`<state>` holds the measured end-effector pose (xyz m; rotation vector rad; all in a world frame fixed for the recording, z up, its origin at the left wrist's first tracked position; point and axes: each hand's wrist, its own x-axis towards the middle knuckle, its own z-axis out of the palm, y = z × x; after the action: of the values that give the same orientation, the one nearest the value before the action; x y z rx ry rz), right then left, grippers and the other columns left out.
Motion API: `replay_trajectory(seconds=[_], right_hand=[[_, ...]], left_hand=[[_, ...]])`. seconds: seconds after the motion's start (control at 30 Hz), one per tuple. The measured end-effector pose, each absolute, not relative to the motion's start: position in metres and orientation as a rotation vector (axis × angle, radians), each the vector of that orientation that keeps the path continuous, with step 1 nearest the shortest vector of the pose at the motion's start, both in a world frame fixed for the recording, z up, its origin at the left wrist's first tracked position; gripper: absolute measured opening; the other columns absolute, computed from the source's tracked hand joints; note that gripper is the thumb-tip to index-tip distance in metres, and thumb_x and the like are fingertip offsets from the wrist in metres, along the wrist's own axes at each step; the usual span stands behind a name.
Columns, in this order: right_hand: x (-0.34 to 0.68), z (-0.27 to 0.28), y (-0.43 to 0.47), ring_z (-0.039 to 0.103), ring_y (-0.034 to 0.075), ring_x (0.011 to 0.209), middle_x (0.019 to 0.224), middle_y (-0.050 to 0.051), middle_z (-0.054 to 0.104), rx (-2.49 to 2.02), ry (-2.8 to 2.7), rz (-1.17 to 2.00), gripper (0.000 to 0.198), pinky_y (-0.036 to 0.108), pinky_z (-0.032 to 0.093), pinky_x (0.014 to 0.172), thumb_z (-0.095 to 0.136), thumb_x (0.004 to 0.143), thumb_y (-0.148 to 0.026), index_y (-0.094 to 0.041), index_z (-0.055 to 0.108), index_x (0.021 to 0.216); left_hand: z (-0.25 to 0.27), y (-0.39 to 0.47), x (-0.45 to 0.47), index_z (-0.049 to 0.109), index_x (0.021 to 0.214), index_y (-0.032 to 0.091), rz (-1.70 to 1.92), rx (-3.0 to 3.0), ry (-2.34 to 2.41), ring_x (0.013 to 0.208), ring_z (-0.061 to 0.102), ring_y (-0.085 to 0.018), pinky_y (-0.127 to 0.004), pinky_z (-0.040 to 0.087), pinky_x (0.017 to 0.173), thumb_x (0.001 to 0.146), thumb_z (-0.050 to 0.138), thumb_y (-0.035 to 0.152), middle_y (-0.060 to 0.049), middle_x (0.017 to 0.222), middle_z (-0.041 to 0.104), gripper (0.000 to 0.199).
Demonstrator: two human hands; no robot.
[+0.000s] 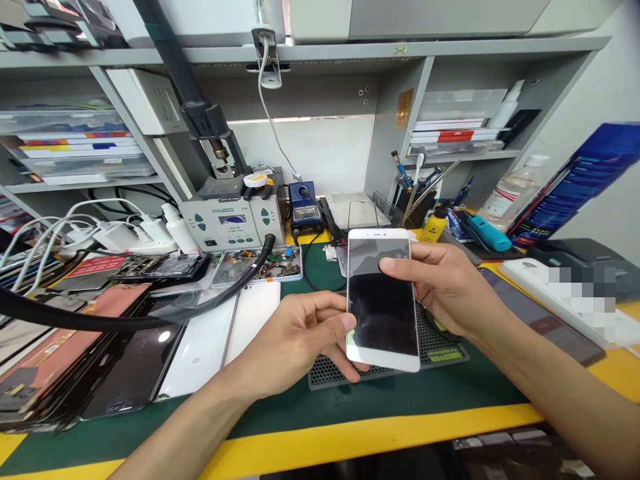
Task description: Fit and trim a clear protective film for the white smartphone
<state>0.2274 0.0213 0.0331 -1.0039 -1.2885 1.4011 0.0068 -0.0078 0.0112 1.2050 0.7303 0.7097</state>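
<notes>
A white-framed smartphone (pixel 383 307) is held upright above the bench, its dark screen towards me. My left hand (pixel 315 333) grips its lower left edge, thumb on the front and fingers behind. On the upper right side my right hand (pixel 440 280) holds the phone, its thumb resting on the glass and the other fingers mostly hidden behind. Reflections show on the screen, which looks unlit. Beneath the phone lies a dark perforated mat (pixel 330 375) on the green work mat (pixel 400 400).
Stacked phone parts (pixel 100 320) and white panels (pixel 200 347) cover the left. Behind them stand a rework station (pixel 233 223) with a black hose (pixel 150 323) and a parts tray (pixel 285 270). To the right are a dark phone (pixel 540 313), a clear bottle (pixel 515 190) and a tool holder (pixel 415 200).
</notes>
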Motion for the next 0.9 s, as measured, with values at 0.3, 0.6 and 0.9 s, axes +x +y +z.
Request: replay_trajectory(seconds=[0.3, 0.6, 0.9], right_hand=[[0.2267, 0.0363, 0.0194, 0.058, 0.015, 0.055, 0.067, 0.001, 0.065, -0.999, -1.298, 1.336, 0.019, 0.030, 0.057, 0.057, 0.089, 0.071, -0.032, -0.018, 0.075, 0.074], [0.2318, 0.0303, 0.0220, 0.057, 0.013, 0.054, 0.067, 0.000, 0.064, -0.947, -1.399, 1.210, 0.018, 0.035, 0.060, 0.067, 0.082, 0.081, -0.032, -0.019, 0.074, 0.073], [0.2319, 0.0274, 0.0235, 0.063, 0.015, 0.056, 0.073, 0.001, 0.069, -0.938, -1.414, 1.195, 0.023, 0.023, 0.050, 0.043, 0.082, 0.081, -0.034, -0.017, 0.070, 0.070]], left_hand=[[0.0077, -0.0078, 0.0041, 0.060, 0.098, 0.015, 0.713, 1.227, 0.723, 0.069, 0.076, -0.022, -0.033, 0.059, 0.067, 0.092, 0.069, 0.031, -0.003, 0.090, 0.066, 0.020], [0.0064, -0.0074, 0.0063, 0.060, 0.113, 0.018, 0.677, 1.236, 0.634, 0.077, 0.072, -0.016, -0.028, 0.058, 0.074, 0.094, 0.067, 0.022, -0.005, 0.098, 0.071, 0.020], [0.0031, -0.0074, 0.0076, 0.059, 0.119, 0.024, 0.651, 1.246, 0.593, 0.084, 0.069, -0.013, -0.024, 0.055, 0.080, 0.097, 0.064, 0.019, -0.001, 0.094, 0.072, 0.024]])
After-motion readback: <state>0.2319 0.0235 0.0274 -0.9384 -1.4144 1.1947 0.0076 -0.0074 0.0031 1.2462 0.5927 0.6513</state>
